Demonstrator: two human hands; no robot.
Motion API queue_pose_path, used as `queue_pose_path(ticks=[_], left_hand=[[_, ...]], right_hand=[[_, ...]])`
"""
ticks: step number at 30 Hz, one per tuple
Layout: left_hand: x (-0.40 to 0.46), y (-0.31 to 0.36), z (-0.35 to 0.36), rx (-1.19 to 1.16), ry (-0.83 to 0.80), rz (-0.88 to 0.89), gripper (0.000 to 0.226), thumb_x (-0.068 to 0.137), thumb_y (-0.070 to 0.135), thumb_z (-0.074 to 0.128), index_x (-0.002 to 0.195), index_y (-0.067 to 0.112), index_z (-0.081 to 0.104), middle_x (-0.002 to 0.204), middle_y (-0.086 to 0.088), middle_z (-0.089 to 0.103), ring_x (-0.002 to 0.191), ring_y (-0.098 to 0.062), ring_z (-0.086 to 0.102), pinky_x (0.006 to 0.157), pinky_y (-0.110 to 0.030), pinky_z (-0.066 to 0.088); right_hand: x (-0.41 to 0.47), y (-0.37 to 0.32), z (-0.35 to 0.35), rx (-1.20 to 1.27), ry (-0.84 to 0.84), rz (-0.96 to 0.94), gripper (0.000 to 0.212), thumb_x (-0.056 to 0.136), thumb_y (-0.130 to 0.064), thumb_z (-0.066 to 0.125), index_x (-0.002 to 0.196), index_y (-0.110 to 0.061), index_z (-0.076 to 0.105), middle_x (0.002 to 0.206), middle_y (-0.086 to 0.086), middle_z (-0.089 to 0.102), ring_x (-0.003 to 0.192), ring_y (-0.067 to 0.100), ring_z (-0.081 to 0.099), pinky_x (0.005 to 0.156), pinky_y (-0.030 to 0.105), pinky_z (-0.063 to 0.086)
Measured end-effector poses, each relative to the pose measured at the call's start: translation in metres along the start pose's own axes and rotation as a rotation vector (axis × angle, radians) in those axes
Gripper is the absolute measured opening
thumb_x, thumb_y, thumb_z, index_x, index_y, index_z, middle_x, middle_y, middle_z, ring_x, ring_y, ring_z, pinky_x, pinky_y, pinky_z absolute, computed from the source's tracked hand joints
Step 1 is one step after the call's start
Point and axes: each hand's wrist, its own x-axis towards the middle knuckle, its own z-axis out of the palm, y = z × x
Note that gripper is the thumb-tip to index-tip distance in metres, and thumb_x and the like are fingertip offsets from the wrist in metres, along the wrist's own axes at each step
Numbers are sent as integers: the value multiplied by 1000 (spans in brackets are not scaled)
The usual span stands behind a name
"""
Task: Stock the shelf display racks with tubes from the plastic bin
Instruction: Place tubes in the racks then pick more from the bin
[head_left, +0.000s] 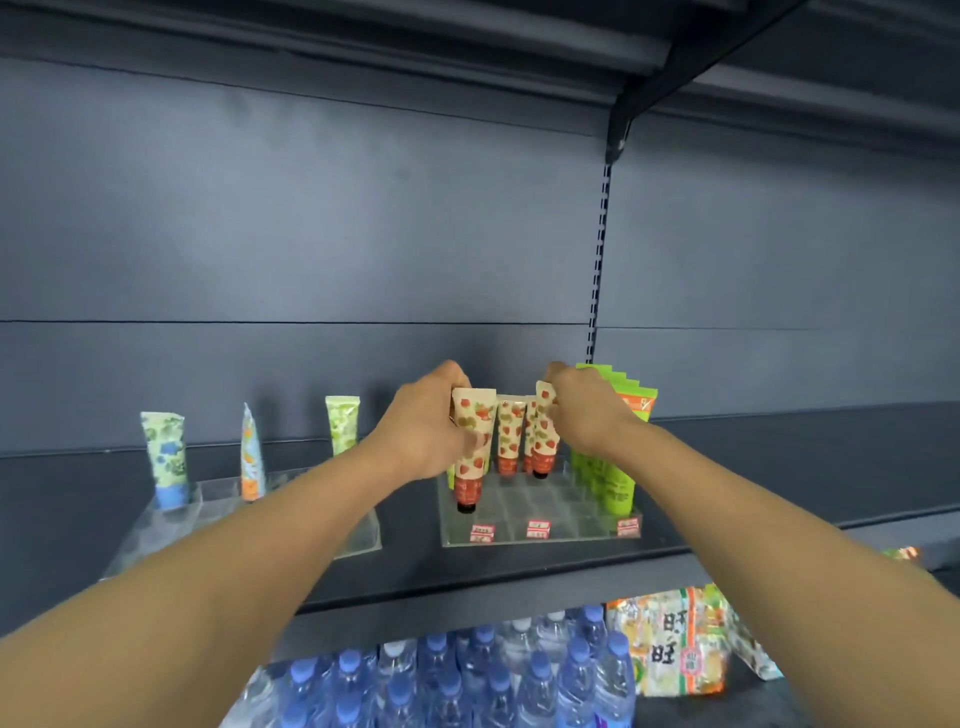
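A: What carried everything?

B: A dark shelf (779, 467), running the full width.

A: Directly on it?

B: Two clear racks. The left rack (358, 530) sat at the shelf's front edge; the right rack (540, 538) stood near it, apart, with three small price labels (538, 529) along its front.

A: Below?

B: A lower shelf (810, 691) carried blue-capped water bottles (467, 675), packed close, and a printed snack pack (675, 644) just beside them on the right.
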Motion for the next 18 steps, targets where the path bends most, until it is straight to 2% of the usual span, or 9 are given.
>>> queue_pose_path(ticks=[5, 7, 10, 13, 16, 18], left_hand=[[11, -11, -2, 48, -22, 45, 21, 83, 8, 66, 93, 20, 52, 97, -1, 65, 83, -16, 61, 57, -17, 43], [14, -15, -2, 56, -30, 54, 17, 84, 8, 64, 93, 18, 54, 98, -1, 64, 85, -17, 61, 58, -18, 43], [16, -19, -2, 72, -40, 65, 15, 85, 10, 64, 91, 19, 54, 98, 1, 63, 85, -16, 58, 57, -15, 40], [18, -23, -2, 78, -51, 66, 16, 86, 12, 65, 91, 21, 53, 98, 2, 62, 85, -15, 57, 58, -17, 38], [20, -25, -3, 83, -53, 70, 16, 85, 12, 66, 90, 21, 54, 100, 1, 63, 88, -16, 59, 67, -23, 42], [22, -24, -3, 89, -54, 77, 16, 84, 13, 67, 89, 22, 55, 98, 2, 64, 85, -14, 60, 64, -21, 42]], right_hand=[[9, -4, 14, -154, -25, 48, 32, 86, 7, 46, 117, -1, 47, 116, 23, 57, 107, 39, 56, 72, 34, 40], [13, -4, 20, -139, -61, 54, 31, 86, 7, 46, 116, 0, 47, 116, 24, 57, 106, 39, 57, 73, 35, 44], [16, -4, 27, -109, -89, 59, 28, 86, 9, 45, 113, 1, 47, 113, 24, 59, 101, 39, 60, 67, 33, 44], [17, -5, 33, -96, -111, 74, 34, 84, 12, 46, 117, 0, 47, 113, 22, 60, 100, 37, 61, 69, 34, 48], [17, -5, 33, -102, -117, 86, 37, 84, 12, 47, 119, 1, 46, 115, 21, 59, 101, 36, 61, 69, 31, 46], [17, -4, 32, -108, -128, 94, 40, 84, 13, 48, 122, 1, 45, 117, 21, 59, 103, 36, 60, 70, 30, 45]])
